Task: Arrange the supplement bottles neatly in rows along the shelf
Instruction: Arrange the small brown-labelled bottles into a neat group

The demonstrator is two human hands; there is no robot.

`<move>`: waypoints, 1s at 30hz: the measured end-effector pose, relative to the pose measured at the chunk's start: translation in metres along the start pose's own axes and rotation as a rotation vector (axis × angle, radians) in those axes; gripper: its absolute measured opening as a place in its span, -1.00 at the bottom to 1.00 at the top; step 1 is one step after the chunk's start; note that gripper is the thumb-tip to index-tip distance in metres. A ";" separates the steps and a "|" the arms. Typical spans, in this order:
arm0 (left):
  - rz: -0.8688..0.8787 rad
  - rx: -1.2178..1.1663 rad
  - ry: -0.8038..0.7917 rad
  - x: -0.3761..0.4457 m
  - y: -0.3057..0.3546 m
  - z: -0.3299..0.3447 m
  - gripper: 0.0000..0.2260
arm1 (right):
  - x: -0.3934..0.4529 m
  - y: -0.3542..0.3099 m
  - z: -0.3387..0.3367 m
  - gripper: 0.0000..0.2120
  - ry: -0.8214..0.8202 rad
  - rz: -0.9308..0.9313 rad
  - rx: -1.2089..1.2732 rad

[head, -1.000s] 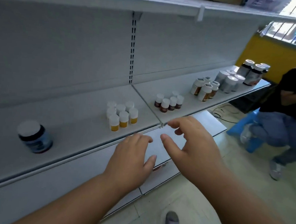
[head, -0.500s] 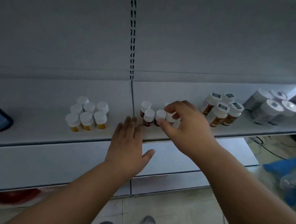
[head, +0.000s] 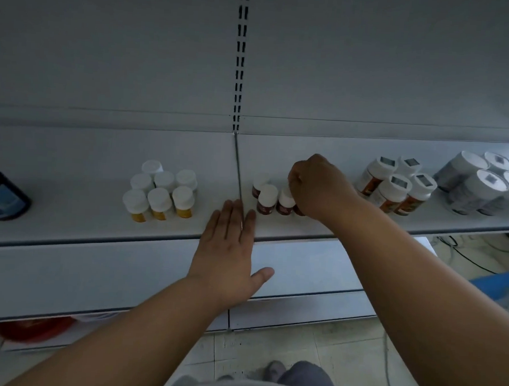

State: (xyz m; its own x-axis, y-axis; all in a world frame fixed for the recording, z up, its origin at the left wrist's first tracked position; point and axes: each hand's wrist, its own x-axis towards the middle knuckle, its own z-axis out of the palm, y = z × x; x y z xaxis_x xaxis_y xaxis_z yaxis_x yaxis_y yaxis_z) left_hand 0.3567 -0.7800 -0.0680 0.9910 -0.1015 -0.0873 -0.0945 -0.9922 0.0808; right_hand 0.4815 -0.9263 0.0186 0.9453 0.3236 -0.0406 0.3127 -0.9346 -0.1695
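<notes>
Resting flat, fingers straight, left hand [head: 229, 250] lies over front edge of shelf [head: 69, 206], beside red-brown bottles [head: 267, 200]. Right hand [head: 318, 187] curls down onto right side of that cluster, apparently gripping one bottle; hidden under palm. Yellow bottles [head: 160, 192] stand in rows left of shelf seam. Farther right: orange-label bottles [head: 395, 188], then grey tubs [head: 481, 182]. Dark jar [head: 2, 194] at far left.

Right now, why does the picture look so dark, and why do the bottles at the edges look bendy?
In the head view the light is dim and flat, with a brighter patch at the far right by the large grey tubs. The wide lens leans things outward at the edges, like the dark jar. The right hand and brown bottles look slightly soft.
</notes>
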 end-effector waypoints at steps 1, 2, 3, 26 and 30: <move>0.004 -0.003 -0.010 0.000 -0.001 -0.001 -0.11 | 0.003 0.001 0.000 -0.74 0.000 0.013 0.018; 0.003 -0.011 -0.013 -0.001 -0.001 -0.002 -0.10 | 0.005 0.002 0.000 -0.75 0.007 0.019 0.029; -0.003 -0.016 -0.014 0.000 0.000 -0.003 -0.10 | 0.005 0.005 -0.001 -0.76 0.026 0.018 0.041; -0.009 0.007 0.043 0.002 0.000 0.004 -0.07 | -0.074 -0.023 -0.029 -0.57 -0.496 0.269 2.244; -0.004 -0.001 0.045 0.001 -0.001 0.007 -0.08 | -0.078 -0.025 -0.021 -0.57 -0.663 0.077 2.257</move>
State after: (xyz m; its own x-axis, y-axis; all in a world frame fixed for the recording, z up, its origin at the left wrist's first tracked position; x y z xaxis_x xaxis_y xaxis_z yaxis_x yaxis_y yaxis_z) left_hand 0.3575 -0.7791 -0.0750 0.9946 -0.0940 -0.0434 -0.0902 -0.9926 0.0816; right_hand 0.4024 -0.9313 0.0468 0.6555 0.7253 -0.2103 -0.6971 0.4739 -0.5381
